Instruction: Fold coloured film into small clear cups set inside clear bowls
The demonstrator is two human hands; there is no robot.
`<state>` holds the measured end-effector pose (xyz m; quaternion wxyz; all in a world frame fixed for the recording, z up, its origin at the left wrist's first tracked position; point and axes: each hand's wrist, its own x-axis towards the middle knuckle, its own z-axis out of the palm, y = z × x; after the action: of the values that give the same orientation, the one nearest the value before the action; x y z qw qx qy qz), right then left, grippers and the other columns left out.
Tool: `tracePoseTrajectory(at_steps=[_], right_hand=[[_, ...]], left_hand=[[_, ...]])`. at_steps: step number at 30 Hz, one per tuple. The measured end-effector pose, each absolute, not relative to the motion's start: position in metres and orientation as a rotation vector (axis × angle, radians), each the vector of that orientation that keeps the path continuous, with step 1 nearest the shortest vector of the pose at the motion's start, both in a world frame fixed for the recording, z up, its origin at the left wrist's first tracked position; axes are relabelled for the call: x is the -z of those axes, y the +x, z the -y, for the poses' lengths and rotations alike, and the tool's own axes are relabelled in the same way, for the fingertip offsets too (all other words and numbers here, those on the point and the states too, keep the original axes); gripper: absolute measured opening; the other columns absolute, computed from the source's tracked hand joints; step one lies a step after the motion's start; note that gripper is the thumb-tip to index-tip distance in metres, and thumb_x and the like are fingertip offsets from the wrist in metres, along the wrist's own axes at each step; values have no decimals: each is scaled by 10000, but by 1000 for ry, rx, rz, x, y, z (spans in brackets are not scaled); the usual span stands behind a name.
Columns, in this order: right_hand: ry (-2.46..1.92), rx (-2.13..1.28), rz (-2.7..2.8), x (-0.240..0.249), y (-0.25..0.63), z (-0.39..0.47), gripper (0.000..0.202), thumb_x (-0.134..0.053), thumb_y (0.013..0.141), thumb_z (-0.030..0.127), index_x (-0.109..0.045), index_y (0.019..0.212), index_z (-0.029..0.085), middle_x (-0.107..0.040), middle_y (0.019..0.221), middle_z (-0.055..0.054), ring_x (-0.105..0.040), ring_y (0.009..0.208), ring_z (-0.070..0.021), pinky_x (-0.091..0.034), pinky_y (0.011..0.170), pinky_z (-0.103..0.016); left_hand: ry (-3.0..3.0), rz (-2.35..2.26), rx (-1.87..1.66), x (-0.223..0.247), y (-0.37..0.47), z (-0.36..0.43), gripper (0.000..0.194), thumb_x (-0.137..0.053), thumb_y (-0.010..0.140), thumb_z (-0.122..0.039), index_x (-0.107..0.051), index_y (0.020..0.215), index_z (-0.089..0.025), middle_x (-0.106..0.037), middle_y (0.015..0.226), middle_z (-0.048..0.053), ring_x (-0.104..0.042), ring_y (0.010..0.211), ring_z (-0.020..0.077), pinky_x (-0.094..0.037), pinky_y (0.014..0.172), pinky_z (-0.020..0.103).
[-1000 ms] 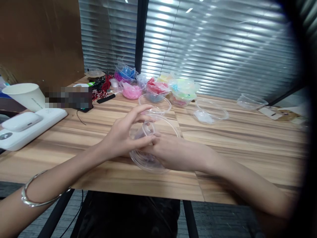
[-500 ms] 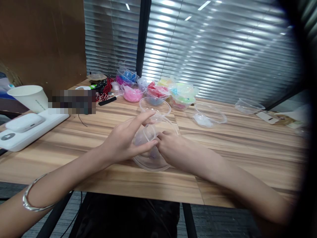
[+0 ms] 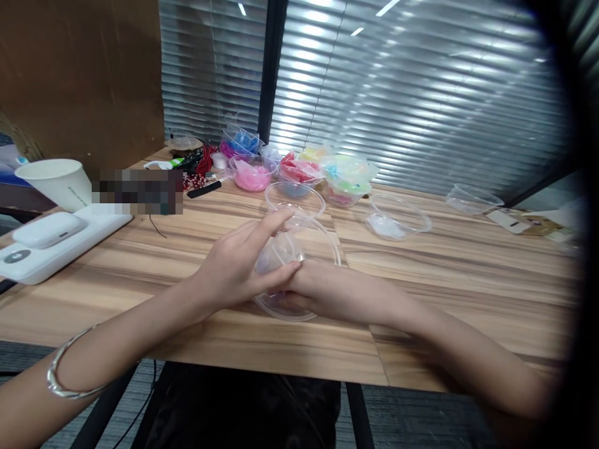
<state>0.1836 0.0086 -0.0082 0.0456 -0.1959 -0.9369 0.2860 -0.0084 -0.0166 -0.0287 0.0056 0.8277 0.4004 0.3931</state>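
Observation:
A small clear plastic cup (image 3: 281, 251) stands tilted in or over a larger clear round container (image 3: 285, 310) near the table's front edge. My left hand (image 3: 243, 262) curves around the small cup from the left, thumb and fingers on its sides. My right hand (image 3: 309, 284) reaches in from the right below my left thumb, over the larger container. Its fingertips are partly hidden, and what they hold, if anything, cannot be made out. Behind the hands lies a clear round piece with a rim (image 3: 294, 215).
Tubs of pink (image 3: 253, 176), red (image 3: 299, 168) and pale coloured material (image 3: 347, 181) line the back. Another clear tub (image 3: 386, 226) is right of centre. A paper cup (image 3: 56, 182) and a white power strip (image 3: 70, 246) are at the left.
My right hand has moved slightly down and left, its fingers now lower under my left thumb, over the larger container. My left hand has stayed around the small cup.

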Motion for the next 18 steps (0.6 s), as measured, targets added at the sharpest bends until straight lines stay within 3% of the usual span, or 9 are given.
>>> tracePoseTrajectory(at_steps=[8, 18], right_hand=[[-638, -1185, 2813, 16, 184, -25, 194, -550, 849, 107, -681, 983, 157, -690, 943, -25, -609, 813, -140, -463, 750, -258], [-711, -818, 2796, 18, 181, -23, 208, -498, 800, 16, -658, 842, 142, -641, 799, -9, -524, 680, -109, -385, 637, -232]], left_hand=[[2520, -1287, -1201, 29, -8, 15, 618, -624, 848, -386, -366, 1387, -229, -645, 1215, 71, -623, 1094, 211, -489, 909, 291], [2407, -1395, -1156, 25, -6, 15, 593, -643, 834, -385, -405, 1353, -224, -640, 1210, 54, -645, 1020, 192, -495, 870, 280]])
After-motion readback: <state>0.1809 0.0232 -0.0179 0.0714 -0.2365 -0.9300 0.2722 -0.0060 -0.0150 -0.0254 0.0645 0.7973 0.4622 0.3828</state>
